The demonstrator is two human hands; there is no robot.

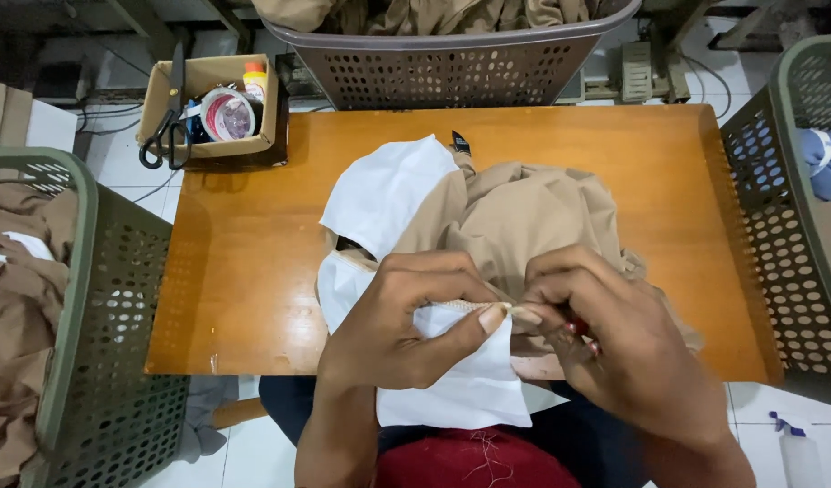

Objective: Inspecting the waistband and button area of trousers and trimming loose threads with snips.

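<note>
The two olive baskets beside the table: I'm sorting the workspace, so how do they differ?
The left basket holds crumpled tan fabric with a white piece in it; the right basket shows a blue cloth. The left basket sits lower and nearer the left hand; the right basket stands against the table's far right edge. Both are olive, perforated plastic.

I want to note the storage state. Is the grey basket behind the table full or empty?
Full, as far as it shows. Tan cloth is heaped above the rim of the grey basket behind the table; its lower part is hidden.
</note>
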